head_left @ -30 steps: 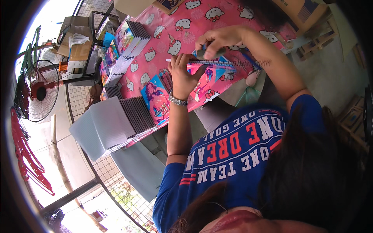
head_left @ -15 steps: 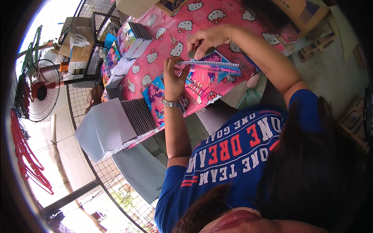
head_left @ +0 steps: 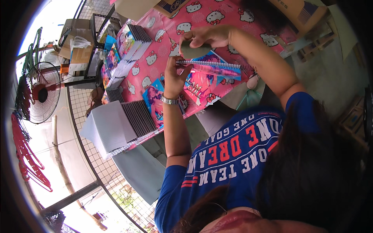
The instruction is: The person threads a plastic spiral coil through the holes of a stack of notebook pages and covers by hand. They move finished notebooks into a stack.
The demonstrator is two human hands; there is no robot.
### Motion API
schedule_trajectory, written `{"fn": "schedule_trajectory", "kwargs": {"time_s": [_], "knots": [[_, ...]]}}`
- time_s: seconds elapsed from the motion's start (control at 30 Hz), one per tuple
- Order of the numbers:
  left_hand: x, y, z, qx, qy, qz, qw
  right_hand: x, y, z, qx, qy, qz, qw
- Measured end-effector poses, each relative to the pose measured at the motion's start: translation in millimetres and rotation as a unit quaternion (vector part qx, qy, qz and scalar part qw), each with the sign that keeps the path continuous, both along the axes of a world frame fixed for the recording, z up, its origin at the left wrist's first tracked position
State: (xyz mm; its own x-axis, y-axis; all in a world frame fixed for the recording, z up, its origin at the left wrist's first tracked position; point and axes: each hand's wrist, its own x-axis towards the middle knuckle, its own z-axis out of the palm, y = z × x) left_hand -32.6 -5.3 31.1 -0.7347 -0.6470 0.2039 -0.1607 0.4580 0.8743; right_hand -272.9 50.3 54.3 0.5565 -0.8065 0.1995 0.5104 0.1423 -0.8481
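A spiral notebook (head_left: 208,72) with a bright pink and blue cover lies near the table's front edge, its white coil running along the far side. My left hand (head_left: 176,75), with a metal watch on its wrist, is closed on the coil's left end between thumb and fingers. Just above the coil, my right hand (head_left: 208,37) grips a flat, dark olive piece with a rounded edge (head_left: 194,51); its exact kind is unclear. Left of my left wrist lies another colourful notebook cover (head_left: 154,97), partly covered by my arm.
Stacked spiral notebooks (head_left: 136,116) and a fanned row of notebooks (head_left: 126,64) line the left side of the pink patterned tablecloth (head_left: 153,58). Cardboard boxes (head_left: 299,17) stand at the far edge. A fan (head_left: 42,93) and red hangers (head_left: 31,155) are off to the left.
My right hand has shifted slightly left and turned, so more of the dark olive piece shows. My left hand keeps its hold on the coil's end, with its fingers curled in more.
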Motion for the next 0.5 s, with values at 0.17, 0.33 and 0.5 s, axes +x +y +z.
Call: {"fn": "schedule_trajectory", "kwargs": {"time_s": [0.17,0.33,0.5], "knots": [[7,-6,0,0.069,0.029,0.032,0.997,-17,-22,-22,-0.062,0.628,-0.097,0.77],[5,3,9,0.135,0.089,0.123,0.979,-89,29,-128,-0.144,0.671,-0.478,0.549],[24,21,-6,0.097,0.169,0.207,0.959,-29,146,-147,-0.086,0.777,-0.435,0.446]]}}
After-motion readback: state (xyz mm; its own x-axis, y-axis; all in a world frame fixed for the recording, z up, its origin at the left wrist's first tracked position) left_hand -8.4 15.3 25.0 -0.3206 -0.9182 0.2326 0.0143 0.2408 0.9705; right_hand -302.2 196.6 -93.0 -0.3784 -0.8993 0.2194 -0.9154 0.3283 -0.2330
